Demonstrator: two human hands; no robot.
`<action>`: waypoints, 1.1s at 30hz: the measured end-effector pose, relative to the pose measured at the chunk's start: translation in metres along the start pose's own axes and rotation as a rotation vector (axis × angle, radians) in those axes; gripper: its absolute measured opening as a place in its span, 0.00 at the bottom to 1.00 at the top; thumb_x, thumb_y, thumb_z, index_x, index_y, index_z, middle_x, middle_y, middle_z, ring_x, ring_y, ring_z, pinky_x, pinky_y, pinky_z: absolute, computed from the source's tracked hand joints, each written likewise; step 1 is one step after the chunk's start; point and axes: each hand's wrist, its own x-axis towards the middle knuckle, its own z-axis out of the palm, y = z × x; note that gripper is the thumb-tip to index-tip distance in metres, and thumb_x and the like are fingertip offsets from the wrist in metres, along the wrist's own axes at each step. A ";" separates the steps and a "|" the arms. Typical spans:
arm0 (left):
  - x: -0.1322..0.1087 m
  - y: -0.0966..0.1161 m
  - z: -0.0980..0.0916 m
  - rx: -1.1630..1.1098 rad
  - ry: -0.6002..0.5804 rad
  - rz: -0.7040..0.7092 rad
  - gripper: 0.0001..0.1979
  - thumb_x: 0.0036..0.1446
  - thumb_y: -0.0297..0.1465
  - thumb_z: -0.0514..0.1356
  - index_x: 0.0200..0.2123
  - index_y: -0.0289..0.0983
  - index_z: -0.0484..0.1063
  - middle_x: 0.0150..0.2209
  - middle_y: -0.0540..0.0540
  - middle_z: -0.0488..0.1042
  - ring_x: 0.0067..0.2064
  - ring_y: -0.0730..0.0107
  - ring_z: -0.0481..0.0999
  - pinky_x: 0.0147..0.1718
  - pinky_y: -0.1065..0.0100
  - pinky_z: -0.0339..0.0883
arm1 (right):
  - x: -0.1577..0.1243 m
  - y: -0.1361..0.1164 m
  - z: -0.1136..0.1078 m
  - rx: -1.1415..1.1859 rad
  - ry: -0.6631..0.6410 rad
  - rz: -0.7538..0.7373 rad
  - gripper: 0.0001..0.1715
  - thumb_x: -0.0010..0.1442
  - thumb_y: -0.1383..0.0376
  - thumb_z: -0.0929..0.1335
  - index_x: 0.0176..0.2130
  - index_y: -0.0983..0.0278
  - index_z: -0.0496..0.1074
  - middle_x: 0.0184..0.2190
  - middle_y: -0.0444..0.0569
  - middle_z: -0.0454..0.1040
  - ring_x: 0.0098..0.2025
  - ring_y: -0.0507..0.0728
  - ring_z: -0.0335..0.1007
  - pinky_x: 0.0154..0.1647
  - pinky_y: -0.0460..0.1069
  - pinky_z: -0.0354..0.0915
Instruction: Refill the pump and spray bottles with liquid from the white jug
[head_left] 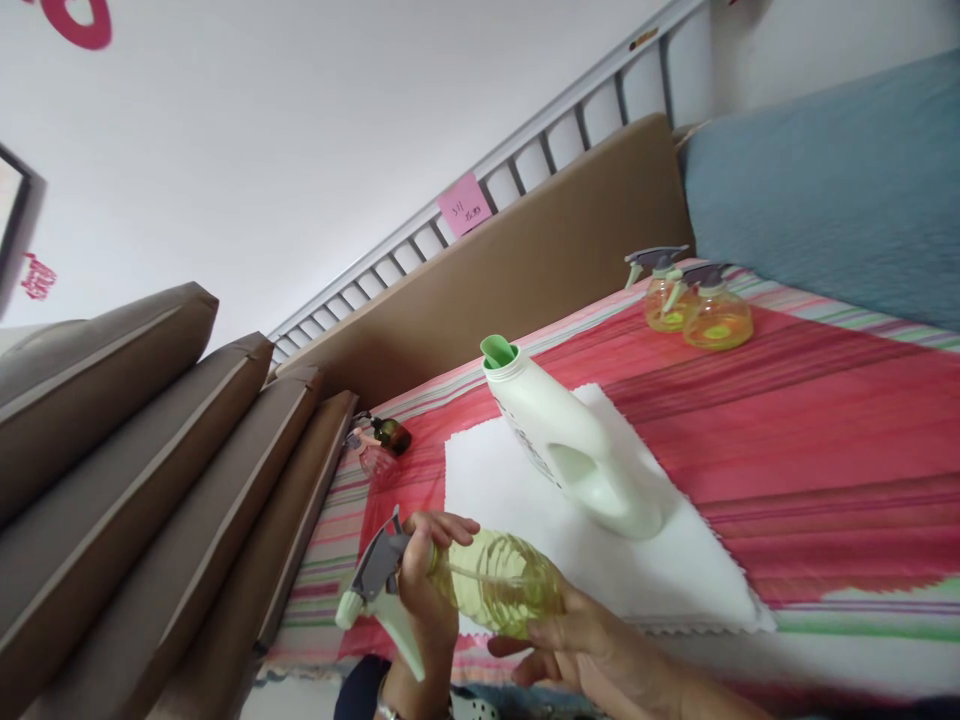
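Note:
A yellow-tinted, clear spray bottle [499, 580] with ribbed sides lies tilted between my two hands, its grey and pale green trigger head pointing left. My left hand [431, 575] is wrapped round the neck just below the trigger. Around the base curl the fingers of my right hand [581, 645]. Just beyond them, a pale green jug [574, 440] with a handle and a green pouring lip stands uncapped on a white cloth [480, 475]. Whether the held bottle has liquid in it I cannot tell.
Two spray bottles with orange-yellow liquid [718, 318] stand at the right rear. A pink spray bottle [375, 460] and a dark green bottle [391, 434] are at the left, near brown cushions [247, 480]. Red striped cloth [810, 420] covers the surface, with a padded headboard [570, 225] behind.

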 end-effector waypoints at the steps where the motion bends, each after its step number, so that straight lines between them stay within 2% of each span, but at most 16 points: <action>1: 0.000 0.001 0.001 0.015 -0.011 -0.008 0.13 0.52 0.33 0.56 0.18 0.38 0.65 0.20 0.49 0.70 0.29 0.64 0.72 0.37 0.64 0.66 | 0.001 0.001 -0.002 -0.034 0.019 -0.017 0.37 0.48 0.64 0.73 0.55 0.57 0.59 0.48 0.50 0.71 0.39 0.56 0.74 0.33 0.46 0.67; 3: 0.000 0.004 0.002 0.036 -0.052 -0.036 0.13 0.52 0.34 0.56 0.18 0.38 0.65 0.21 0.48 0.71 0.30 0.62 0.73 0.38 0.62 0.66 | 0.003 0.003 -0.009 -0.067 0.030 0.007 0.37 0.49 0.55 0.72 0.55 0.60 0.60 0.41 0.50 0.75 0.26 0.51 0.73 0.23 0.42 0.65; 5: -0.001 0.005 0.002 0.043 -0.111 -0.079 0.13 0.52 0.35 0.55 0.18 0.37 0.65 0.21 0.47 0.72 0.32 0.59 0.74 0.39 0.59 0.66 | 0.005 0.006 -0.015 -0.046 0.021 0.153 0.39 0.53 0.42 0.64 0.51 0.67 0.64 0.28 0.51 0.77 0.14 0.47 0.65 0.15 0.41 0.60; 8: -0.003 0.004 0.000 0.045 -0.128 -0.099 0.13 0.53 0.35 0.54 0.19 0.38 0.65 0.20 0.47 0.71 0.31 0.60 0.74 0.39 0.59 0.66 | 0.008 0.007 -0.017 0.007 0.011 0.377 0.51 0.55 0.35 0.49 0.45 0.75 0.69 0.17 0.51 0.72 0.09 0.47 0.60 0.12 0.41 0.60; 10: -0.003 0.001 -0.001 0.048 -0.073 -0.068 0.14 0.53 0.34 0.54 0.18 0.38 0.64 0.20 0.49 0.69 0.29 0.63 0.73 0.37 0.62 0.66 | 0.007 0.005 -0.012 0.042 -0.003 0.306 0.47 0.55 0.36 0.53 0.47 0.73 0.67 0.21 0.52 0.74 0.15 0.50 0.68 0.16 0.42 0.64; 12: -0.002 -0.001 -0.002 0.038 -0.014 -0.034 0.13 0.52 0.34 0.54 0.18 0.38 0.64 0.19 0.50 0.68 0.28 0.65 0.72 0.35 0.64 0.66 | 0.005 0.004 -0.006 0.074 -0.008 0.128 0.38 0.53 0.43 0.66 0.53 0.64 0.61 0.33 0.51 0.76 0.28 0.54 0.74 0.22 0.44 0.68; 14: 0.000 -0.001 -0.002 0.035 0.014 -0.017 0.12 0.51 0.33 0.55 0.18 0.38 0.64 0.19 0.50 0.68 0.28 0.65 0.72 0.35 0.64 0.66 | 0.004 0.003 -0.005 0.064 0.017 0.017 0.43 0.47 0.55 0.74 0.57 0.54 0.54 0.42 0.47 0.73 0.34 0.55 0.75 0.25 0.44 0.69; 15: 0.000 0.000 -0.002 0.042 0.011 -0.015 0.12 0.51 0.33 0.55 0.18 0.38 0.64 0.20 0.50 0.68 0.28 0.65 0.72 0.35 0.64 0.66 | 0.004 0.004 -0.005 0.050 0.028 0.010 0.46 0.45 0.58 0.75 0.58 0.53 0.53 0.43 0.47 0.73 0.31 0.53 0.74 0.23 0.43 0.68; 19: 0.001 0.003 -0.002 0.078 -0.049 -0.045 0.13 0.54 0.33 0.52 0.19 0.38 0.65 0.21 0.49 0.70 0.30 0.63 0.72 0.36 0.62 0.65 | 0.006 0.008 -0.013 0.083 -0.016 0.243 0.41 0.54 0.40 0.62 0.52 0.70 0.63 0.26 0.53 0.75 0.12 0.45 0.59 0.14 0.42 0.64; 21: 0.001 0.002 -0.003 0.071 -0.042 -0.055 0.14 0.55 0.33 0.51 0.19 0.38 0.65 0.21 0.49 0.70 0.30 0.63 0.72 0.36 0.63 0.65 | 0.006 0.008 -0.012 0.124 -0.048 0.275 0.44 0.56 0.37 0.56 0.51 0.71 0.65 0.28 0.56 0.76 0.15 0.47 0.64 0.17 0.43 0.66; 23: 0.001 0.000 -0.006 0.062 0.007 -0.043 0.14 0.55 0.33 0.51 0.19 0.38 0.65 0.21 0.49 0.70 0.30 0.64 0.73 0.36 0.63 0.65 | 0.005 0.005 -0.008 0.110 -0.038 0.139 0.37 0.54 0.43 0.64 0.53 0.64 0.63 0.39 0.54 0.75 0.26 0.51 0.72 0.24 0.44 0.69; 25: 0.002 -0.003 -0.007 0.053 0.058 -0.028 0.14 0.55 0.33 0.52 0.19 0.37 0.66 0.21 0.49 0.71 0.30 0.64 0.73 0.37 0.63 0.66 | 0.004 0.004 -0.005 0.071 0.008 0.010 0.39 0.48 0.52 0.73 0.55 0.57 0.60 0.44 0.50 0.73 0.32 0.53 0.74 0.27 0.45 0.69; 27: 0.003 -0.004 -0.007 0.051 0.064 -0.038 0.14 0.54 0.33 0.53 0.18 0.37 0.66 0.21 0.49 0.71 0.30 0.64 0.73 0.38 0.62 0.66 | 0.004 0.004 -0.006 0.073 0.044 0.041 0.38 0.48 0.52 0.73 0.54 0.60 0.62 0.37 0.50 0.75 0.25 0.50 0.71 0.23 0.44 0.68; 30: 0.003 -0.003 -0.005 0.056 0.015 -0.061 0.14 0.54 0.33 0.53 0.18 0.37 0.65 0.21 0.49 0.71 0.30 0.63 0.74 0.38 0.61 0.67 | 0.006 0.007 -0.009 0.174 0.019 0.252 0.41 0.55 0.39 0.59 0.48 0.72 0.68 0.25 0.54 0.76 0.14 0.47 0.62 0.16 0.43 0.66; 31: 0.003 -0.002 -0.004 0.059 0.011 -0.060 0.13 0.54 0.33 0.53 0.18 0.37 0.65 0.21 0.49 0.71 0.30 0.62 0.74 0.37 0.61 0.67 | 0.007 0.007 -0.010 0.202 0.001 0.277 0.43 0.57 0.38 0.56 0.47 0.73 0.68 0.25 0.56 0.76 0.15 0.48 0.64 0.17 0.44 0.67; 33: 0.003 -0.001 -0.003 0.062 0.039 -0.047 0.13 0.53 0.34 0.54 0.18 0.38 0.65 0.21 0.49 0.70 0.29 0.63 0.73 0.37 0.61 0.67 | 0.006 0.007 -0.009 0.209 -0.023 0.178 0.36 0.58 0.42 0.61 0.50 0.68 0.66 0.34 0.56 0.77 0.26 0.53 0.73 0.24 0.46 0.70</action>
